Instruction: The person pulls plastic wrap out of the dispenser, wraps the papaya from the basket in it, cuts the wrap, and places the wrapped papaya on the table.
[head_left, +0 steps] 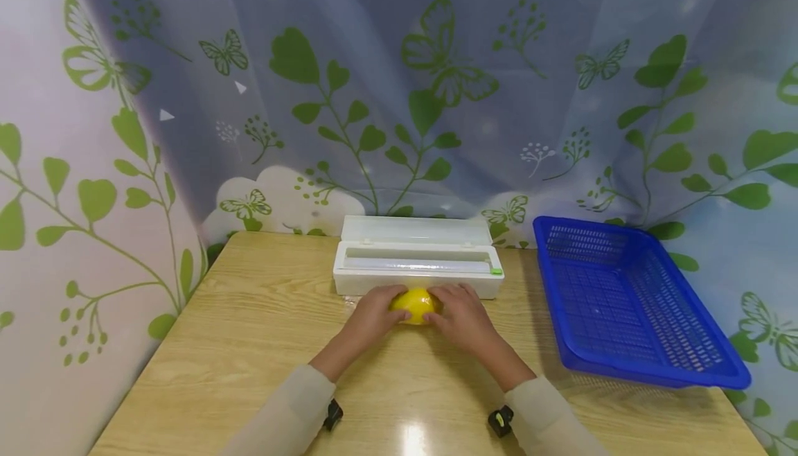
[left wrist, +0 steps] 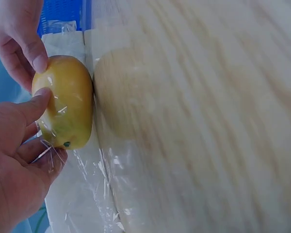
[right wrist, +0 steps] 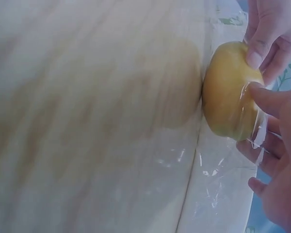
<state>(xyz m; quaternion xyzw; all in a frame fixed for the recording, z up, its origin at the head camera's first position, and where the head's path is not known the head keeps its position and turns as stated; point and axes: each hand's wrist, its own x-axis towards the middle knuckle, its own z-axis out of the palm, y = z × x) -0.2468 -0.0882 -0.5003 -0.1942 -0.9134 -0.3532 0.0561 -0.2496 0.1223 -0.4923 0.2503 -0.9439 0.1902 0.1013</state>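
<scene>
A smooth, oval yellow fruit (head_left: 414,305), mango-like with a small green stem spot, lies at the front of a white cling film box (head_left: 416,285). Clear cling film (left wrist: 89,182) covers part of it and spreads over the tabletop. My left hand (head_left: 375,312) holds one end of the fruit, thumb on the near side and fingers beyond. At the other end my right hand (head_left: 464,315) grips in the same way, with film bunched at its fingertips (right wrist: 246,147). Inside the box, whose lid is raised, lies a roll of film (head_left: 418,265).
To the right a blue plastic basket (head_left: 555,317) with mesh sides sits partly on the wooden table (head_left: 249,345). A green piece (head_left: 496,272) marks the box's right end. A patterned curtain (head_left: 399,95) hangs behind the table.
</scene>
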